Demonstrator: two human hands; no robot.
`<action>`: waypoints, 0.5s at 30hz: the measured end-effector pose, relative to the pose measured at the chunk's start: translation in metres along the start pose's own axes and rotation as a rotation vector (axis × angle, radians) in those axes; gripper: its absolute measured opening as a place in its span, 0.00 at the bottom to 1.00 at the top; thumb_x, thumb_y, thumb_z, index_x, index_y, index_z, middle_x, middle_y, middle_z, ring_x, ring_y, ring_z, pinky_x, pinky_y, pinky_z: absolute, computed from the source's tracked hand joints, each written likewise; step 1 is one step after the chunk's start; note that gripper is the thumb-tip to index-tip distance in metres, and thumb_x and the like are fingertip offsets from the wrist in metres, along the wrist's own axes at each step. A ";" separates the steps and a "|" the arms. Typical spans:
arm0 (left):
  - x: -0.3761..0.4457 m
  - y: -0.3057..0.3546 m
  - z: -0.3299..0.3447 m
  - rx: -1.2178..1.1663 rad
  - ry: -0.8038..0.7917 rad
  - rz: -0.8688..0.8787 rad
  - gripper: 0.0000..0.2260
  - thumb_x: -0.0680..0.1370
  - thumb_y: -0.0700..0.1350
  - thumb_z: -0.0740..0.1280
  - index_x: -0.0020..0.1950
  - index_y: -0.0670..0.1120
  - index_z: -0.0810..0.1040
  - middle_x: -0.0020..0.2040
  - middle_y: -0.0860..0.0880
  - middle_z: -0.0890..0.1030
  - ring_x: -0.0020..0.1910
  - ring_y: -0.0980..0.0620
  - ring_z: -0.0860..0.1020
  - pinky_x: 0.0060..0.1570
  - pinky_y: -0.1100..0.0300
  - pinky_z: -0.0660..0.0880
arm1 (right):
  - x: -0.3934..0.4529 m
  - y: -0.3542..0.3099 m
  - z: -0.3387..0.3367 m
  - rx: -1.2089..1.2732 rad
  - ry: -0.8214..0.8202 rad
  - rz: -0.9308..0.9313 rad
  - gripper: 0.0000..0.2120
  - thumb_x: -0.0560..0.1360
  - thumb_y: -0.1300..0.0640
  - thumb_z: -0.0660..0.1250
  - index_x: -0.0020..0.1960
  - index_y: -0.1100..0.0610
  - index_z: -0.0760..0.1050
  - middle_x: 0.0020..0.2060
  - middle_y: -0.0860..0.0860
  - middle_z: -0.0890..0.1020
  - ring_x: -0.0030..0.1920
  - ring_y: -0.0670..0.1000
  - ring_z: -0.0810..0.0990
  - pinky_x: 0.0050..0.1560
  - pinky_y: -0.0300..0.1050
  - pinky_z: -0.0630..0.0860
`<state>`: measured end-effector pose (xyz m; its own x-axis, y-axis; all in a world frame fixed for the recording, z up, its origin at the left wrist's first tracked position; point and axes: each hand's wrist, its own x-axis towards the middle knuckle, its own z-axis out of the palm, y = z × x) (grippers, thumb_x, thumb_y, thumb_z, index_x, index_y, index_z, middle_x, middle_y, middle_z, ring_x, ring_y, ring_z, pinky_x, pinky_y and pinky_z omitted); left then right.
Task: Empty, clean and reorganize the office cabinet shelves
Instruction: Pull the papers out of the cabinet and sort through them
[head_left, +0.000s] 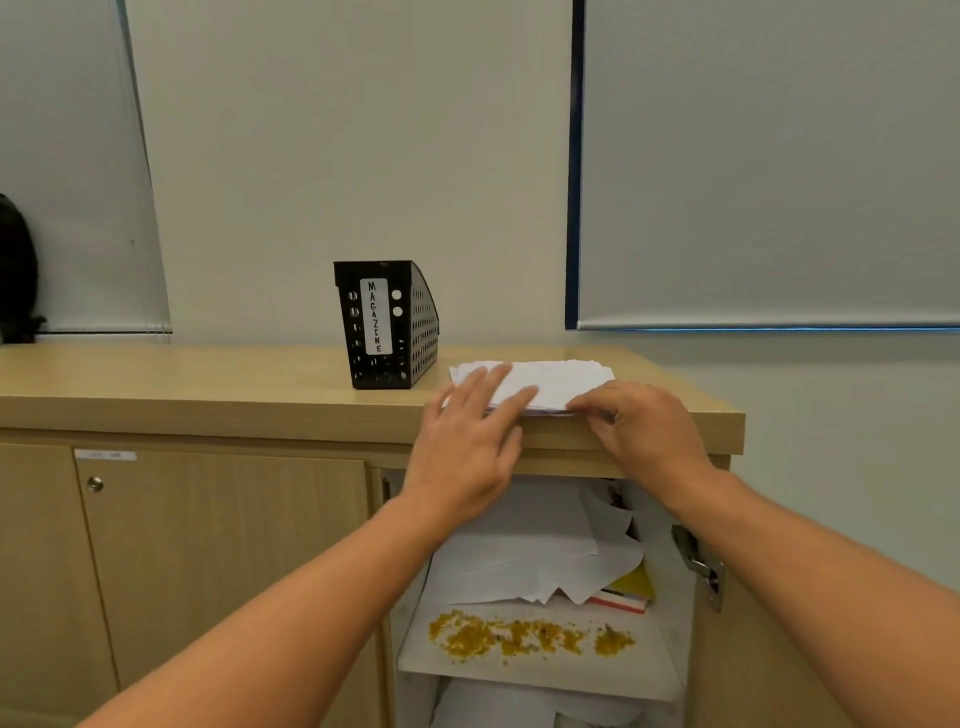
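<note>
A stack of white papers (556, 382) lies on the wooden cabinet top (208, 384), at its front right edge. My left hand (467, 441) rests flat on the stack's near left corner with straight fingers. My right hand (639, 426) has curled fingertips on the stack's front right edge. Below, the open cabinet (540, 597) shows a white shelf (535, 670) with loose white sheets (519, 551), a yellow folder (636, 582) and a red-edged book (621, 603). Yellow crumbs (519, 634) are strewn along the shelf's front.
A black perforated file holder (387, 325) labelled MAGAZINE stands left of the stack. A closed cabinet door (223, 561) with a lock is at left; a metal hinge (698, 564) shows at right. More paper lies on the lower shelf (519, 712). A dark object (15, 270) sits far left.
</note>
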<state>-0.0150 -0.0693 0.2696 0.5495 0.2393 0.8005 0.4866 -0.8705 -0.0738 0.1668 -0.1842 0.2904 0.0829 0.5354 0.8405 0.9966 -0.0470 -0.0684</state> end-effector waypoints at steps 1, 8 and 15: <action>-0.004 -0.001 0.009 0.094 -0.033 0.056 0.24 0.81 0.55 0.54 0.78 0.55 0.63 0.80 0.49 0.59 0.79 0.46 0.56 0.74 0.46 0.52 | 0.000 0.003 0.007 -0.020 0.041 -0.010 0.08 0.72 0.63 0.75 0.48 0.53 0.86 0.43 0.50 0.87 0.42 0.56 0.84 0.42 0.49 0.78; -0.004 -0.018 0.048 0.193 -0.166 -0.023 0.28 0.82 0.63 0.44 0.81 0.56 0.49 0.81 0.50 0.55 0.80 0.47 0.50 0.77 0.43 0.47 | -0.013 0.019 0.051 -0.125 0.135 0.004 0.11 0.79 0.52 0.67 0.58 0.53 0.83 0.54 0.50 0.85 0.56 0.54 0.82 0.60 0.54 0.71; 0.002 -0.018 0.056 0.149 -0.075 -0.040 0.27 0.79 0.60 0.56 0.77 0.54 0.61 0.73 0.50 0.68 0.74 0.45 0.63 0.74 0.42 0.55 | -0.021 0.017 0.067 -0.206 0.112 0.030 0.19 0.79 0.46 0.59 0.66 0.52 0.76 0.60 0.49 0.80 0.63 0.53 0.76 0.69 0.53 0.60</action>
<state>0.0157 -0.0294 0.2395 0.5740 0.3083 0.7586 0.6013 -0.7876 -0.1349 0.1824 -0.1398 0.2360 0.1004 0.4352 0.8947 0.9711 -0.2386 0.0071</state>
